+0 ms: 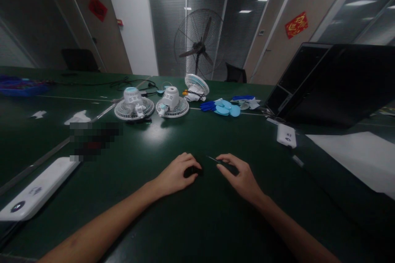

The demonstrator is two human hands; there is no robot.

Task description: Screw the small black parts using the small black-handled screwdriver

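Note:
My left hand [177,174] is closed around a small black object [191,171] resting at the tabletop; its kind I cannot make out. To its right, my right hand [242,176] grips a screwdriver [228,167] by its dark handle, the thin metal shaft pointing left toward my left hand. A short gap separates the shaft's tip from the black object. Both hands are low over the dark green table [173,222]. Farther back lie two white fan heads [134,104] [172,102], grilles down, and a third, tilted fan head [196,87].
Light blue fan blades [227,108] lie beside dark blue gloves [208,106]. A white power bank [286,135] and a large white sheet [354,156] are at right, near a black monitor [333,86]. At left are a long white device [40,189] and a blue tray [23,87].

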